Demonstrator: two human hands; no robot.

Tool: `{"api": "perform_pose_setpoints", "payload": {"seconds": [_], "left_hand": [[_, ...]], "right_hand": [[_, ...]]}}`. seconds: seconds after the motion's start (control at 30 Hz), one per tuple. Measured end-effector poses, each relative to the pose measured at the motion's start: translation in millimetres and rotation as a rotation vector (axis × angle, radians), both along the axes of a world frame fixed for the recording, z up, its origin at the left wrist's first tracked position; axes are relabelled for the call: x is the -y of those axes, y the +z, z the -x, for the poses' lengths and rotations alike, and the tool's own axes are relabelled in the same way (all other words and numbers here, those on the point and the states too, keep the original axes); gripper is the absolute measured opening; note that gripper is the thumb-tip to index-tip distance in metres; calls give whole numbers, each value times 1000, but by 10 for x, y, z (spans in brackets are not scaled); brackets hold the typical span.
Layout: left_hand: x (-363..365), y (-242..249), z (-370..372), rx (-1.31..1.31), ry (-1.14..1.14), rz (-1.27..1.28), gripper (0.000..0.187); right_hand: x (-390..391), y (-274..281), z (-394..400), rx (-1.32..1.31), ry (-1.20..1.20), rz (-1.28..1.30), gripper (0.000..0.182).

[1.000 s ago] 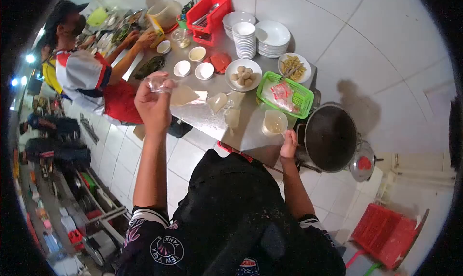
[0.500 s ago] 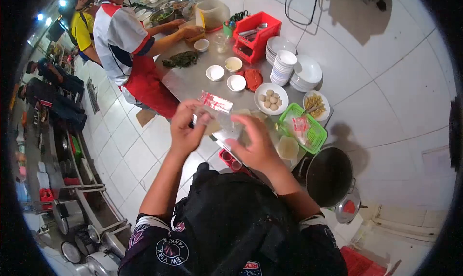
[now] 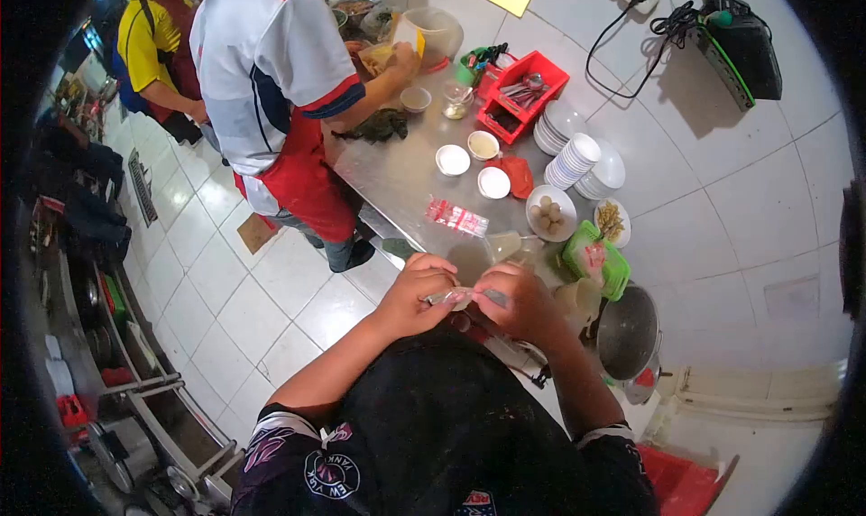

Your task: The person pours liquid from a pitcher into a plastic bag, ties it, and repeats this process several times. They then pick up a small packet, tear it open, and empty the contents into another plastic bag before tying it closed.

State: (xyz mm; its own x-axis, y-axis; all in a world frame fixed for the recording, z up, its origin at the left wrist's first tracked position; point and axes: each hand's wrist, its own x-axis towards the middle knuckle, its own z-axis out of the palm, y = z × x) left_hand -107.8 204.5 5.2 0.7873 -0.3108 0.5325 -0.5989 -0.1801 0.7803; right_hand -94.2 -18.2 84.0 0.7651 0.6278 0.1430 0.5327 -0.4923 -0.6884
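Close to my chest, a clear plastic bag (image 3: 459,296) is bunched between my two hands. Its edge is pinched by the closed fingers of my left hand (image 3: 411,294). My right hand (image 3: 518,305) grips the other side, with its thumb and fingertips pressed together. Just beyond my hands, a red-and-clear plastic packet (image 3: 456,217) lies on the steel table (image 3: 397,175). To the right of it are pale round balls (image 3: 548,215) in a white bowl and a green basket (image 3: 617,273) with a red-printed bag inside.
A co-worker in a red apron (image 3: 311,169) reaches over the table's far left. Small white bowls (image 3: 453,161), a red cutlery holder (image 3: 544,65) and stacked bowls (image 3: 572,162) stand along the table. A large pot (image 3: 629,331) is at the right.
Both hands have come down and closer together, from loosely spread fingers around the clear bag to pinching it. My view has shifted, and the co-worker now appears nearer.
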Motion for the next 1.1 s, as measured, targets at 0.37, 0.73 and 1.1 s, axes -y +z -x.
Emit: {"api": "perform_pose_setpoints", "payload": {"seconds": [0.37,0.73,1.1], "left_hand": [[-331,-121,-137,-333,-279,205,22],[-171,286,-512,-228,-353,54,33],[229,58,-840,-243,-378,23,33]], "right_hand": [[-484,7,196,35,-202,9,12],[-299,152,-46,-78,-229,-72,13],[210,404,-471,-275,-134,-132,13]]}}
